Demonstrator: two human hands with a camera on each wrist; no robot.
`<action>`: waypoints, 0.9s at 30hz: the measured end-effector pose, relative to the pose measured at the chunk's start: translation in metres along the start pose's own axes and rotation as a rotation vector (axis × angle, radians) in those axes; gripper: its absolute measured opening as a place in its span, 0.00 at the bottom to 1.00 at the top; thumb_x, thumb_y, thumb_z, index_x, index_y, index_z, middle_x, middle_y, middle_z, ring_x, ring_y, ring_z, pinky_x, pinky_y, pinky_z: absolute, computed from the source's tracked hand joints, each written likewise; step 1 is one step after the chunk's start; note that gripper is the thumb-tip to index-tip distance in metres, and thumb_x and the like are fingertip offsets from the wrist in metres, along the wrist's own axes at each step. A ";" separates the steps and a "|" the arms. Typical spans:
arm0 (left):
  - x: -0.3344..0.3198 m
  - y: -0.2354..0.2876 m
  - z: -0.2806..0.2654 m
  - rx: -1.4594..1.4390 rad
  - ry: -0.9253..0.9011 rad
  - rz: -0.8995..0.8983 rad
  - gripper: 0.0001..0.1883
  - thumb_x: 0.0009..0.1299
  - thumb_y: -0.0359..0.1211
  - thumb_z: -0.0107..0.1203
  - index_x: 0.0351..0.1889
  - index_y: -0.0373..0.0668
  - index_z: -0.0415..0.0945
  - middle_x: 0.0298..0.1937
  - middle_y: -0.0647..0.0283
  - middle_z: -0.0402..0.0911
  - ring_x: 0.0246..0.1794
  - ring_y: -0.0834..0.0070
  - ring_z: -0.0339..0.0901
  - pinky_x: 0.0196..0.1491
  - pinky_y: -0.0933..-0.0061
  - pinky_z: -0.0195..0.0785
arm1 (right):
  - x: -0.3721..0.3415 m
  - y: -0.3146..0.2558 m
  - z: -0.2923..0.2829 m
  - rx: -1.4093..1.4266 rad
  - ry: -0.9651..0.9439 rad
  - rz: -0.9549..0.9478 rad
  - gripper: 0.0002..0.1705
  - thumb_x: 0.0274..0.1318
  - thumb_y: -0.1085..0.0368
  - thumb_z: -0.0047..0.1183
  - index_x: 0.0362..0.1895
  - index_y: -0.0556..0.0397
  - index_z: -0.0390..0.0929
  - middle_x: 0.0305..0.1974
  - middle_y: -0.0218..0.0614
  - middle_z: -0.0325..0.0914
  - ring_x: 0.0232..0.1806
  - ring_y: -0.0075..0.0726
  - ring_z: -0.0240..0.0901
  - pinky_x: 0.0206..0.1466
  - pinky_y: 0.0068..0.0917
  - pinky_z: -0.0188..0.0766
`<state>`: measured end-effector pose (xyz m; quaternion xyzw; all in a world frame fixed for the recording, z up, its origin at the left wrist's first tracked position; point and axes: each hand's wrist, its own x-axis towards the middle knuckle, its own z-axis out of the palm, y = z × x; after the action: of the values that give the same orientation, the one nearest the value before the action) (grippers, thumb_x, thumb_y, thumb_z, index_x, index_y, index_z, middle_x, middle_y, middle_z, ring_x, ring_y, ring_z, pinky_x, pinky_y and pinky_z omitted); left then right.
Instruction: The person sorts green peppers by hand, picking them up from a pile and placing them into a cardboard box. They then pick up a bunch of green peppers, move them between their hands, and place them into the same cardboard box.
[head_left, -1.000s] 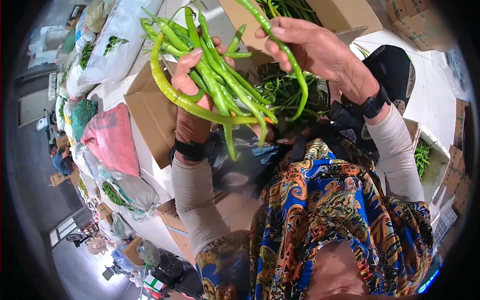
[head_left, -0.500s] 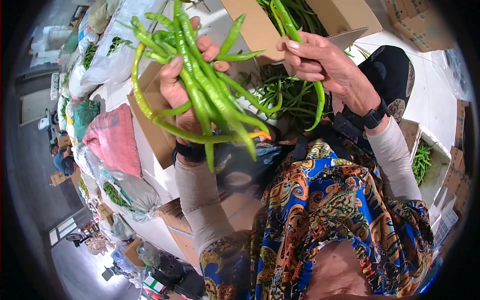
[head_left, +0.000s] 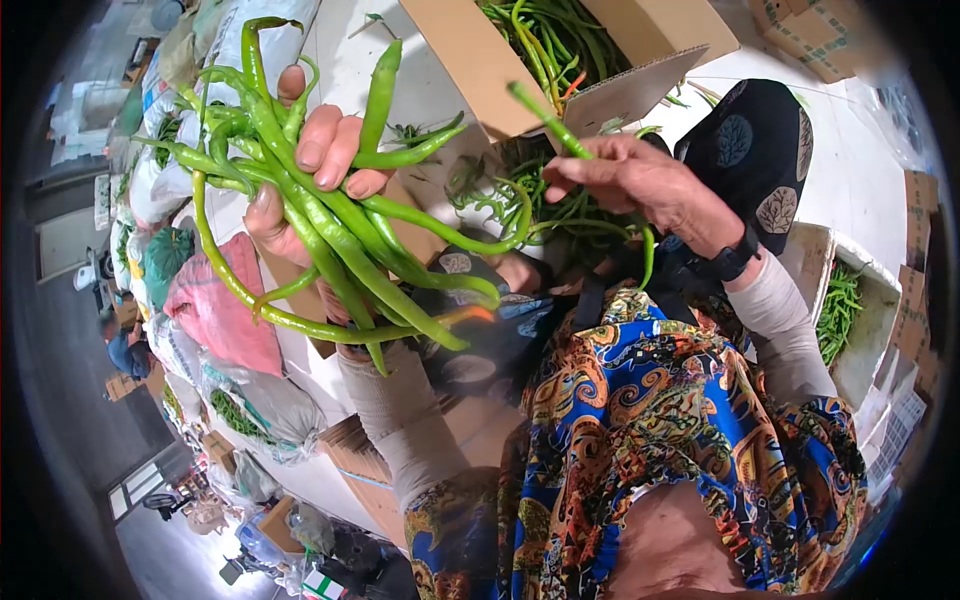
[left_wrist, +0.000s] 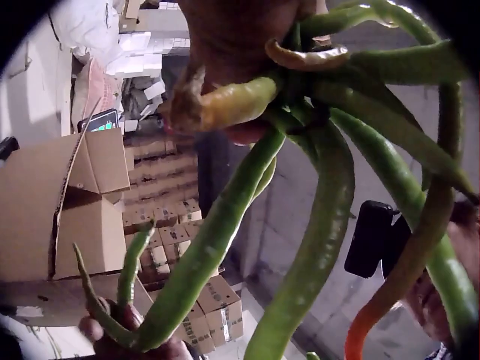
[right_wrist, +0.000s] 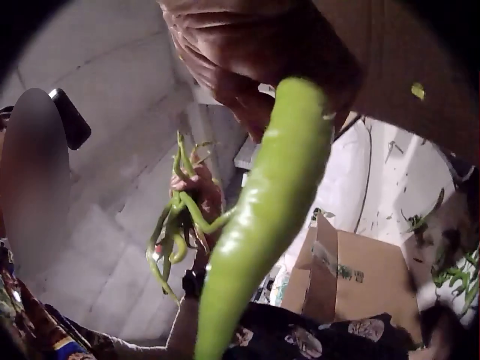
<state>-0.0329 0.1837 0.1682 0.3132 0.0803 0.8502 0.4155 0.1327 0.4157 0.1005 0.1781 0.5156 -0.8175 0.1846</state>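
My left hand (head_left: 338, 152) grips a loose bunch of long green chili peppers (head_left: 325, 235), raised at the left in the head view. One yellowish pepper (head_left: 212, 235) with an orange tip curves round the lower side of the bunch. At the right, my right hand (head_left: 655, 185) holds a single green chili pepper (head_left: 548, 118), whose thin curved end hangs below the palm. That pepper (right_wrist: 262, 210) looks large and smooth in the right wrist view. Seen from the left wrist, the bunch (left_wrist: 322, 225) fans downward and a reddish pepper end (left_wrist: 367, 322) shows.
Behind the hands stands an open cardboard box (head_left: 455, 65) with more peppers (head_left: 570, 45). A heap of peppers (head_left: 570, 215) lies between the person's legs. On the right is a white box (head_left: 880, 310) holding green peppers; a pink sack (head_left: 225, 310) and other bags line the left.
My left hand has moved left and lower with the bunch, which now looks larger. My right hand has come down slightly, still holding its single pepper.
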 end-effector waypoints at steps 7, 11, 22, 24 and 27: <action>-0.001 -0.005 0.007 0.051 0.019 -0.031 0.40 0.64 0.35 0.53 0.71 0.40 0.42 0.39 0.64 0.62 0.39 0.77 0.61 0.43 0.69 0.64 | 0.017 0.008 0.015 0.153 -0.190 0.016 0.11 0.57 0.60 0.60 0.37 0.54 0.79 0.28 0.27 0.76 0.14 0.10 0.53 0.16 0.12 0.48; -0.003 -0.010 0.003 0.060 0.045 0.064 0.40 0.63 0.36 0.53 0.70 0.39 0.43 0.38 0.63 0.62 0.38 0.76 0.61 0.43 0.68 0.65 | 0.009 0.001 0.017 0.155 -0.215 -0.022 0.10 0.57 0.63 0.58 0.40 0.54 0.76 0.34 0.30 0.80 0.16 0.09 0.52 0.16 0.10 0.46; -0.006 -0.011 0.014 0.194 0.312 0.097 0.40 0.57 0.42 0.53 0.69 0.42 0.54 0.36 0.62 0.66 0.35 0.74 0.63 0.38 0.66 0.70 | -0.020 -0.026 0.026 -0.229 0.311 -0.172 0.14 0.59 0.57 0.55 0.43 0.53 0.77 0.20 0.16 0.62 0.17 0.11 0.50 0.19 0.15 0.44; -0.005 -0.015 0.016 0.263 0.389 0.084 0.41 0.56 0.43 0.53 0.69 0.42 0.55 0.35 0.63 0.67 0.34 0.75 0.64 0.38 0.69 0.70 | -0.030 -0.033 0.033 -0.250 0.351 -0.278 0.15 0.59 0.56 0.55 0.42 0.54 0.77 0.24 0.17 0.67 0.22 0.11 0.56 0.23 0.14 0.52; -0.003 -0.018 0.017 0.311 0.435 0.066 0.40 0.56 0.42 0.53 0.68 0.41 0.56 0.35 0.64 0.68 0.34 0.76 0.65 0.38 0.70 0.71 | -0.035 -0.039 0.053 -0.324 0.185 -0.285 0.14 0.59 0.59 0.54 0.42 0.56 0.78 0.30 0.20 0.72 0.32 0.13 0.63 0.36 0.17 0.62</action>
<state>-0.0093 0.1908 0.1727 0.1857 0.2869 0.8880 0.3077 0.1388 0.3871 0.1694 0.1457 0.6749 -0.7220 0.0457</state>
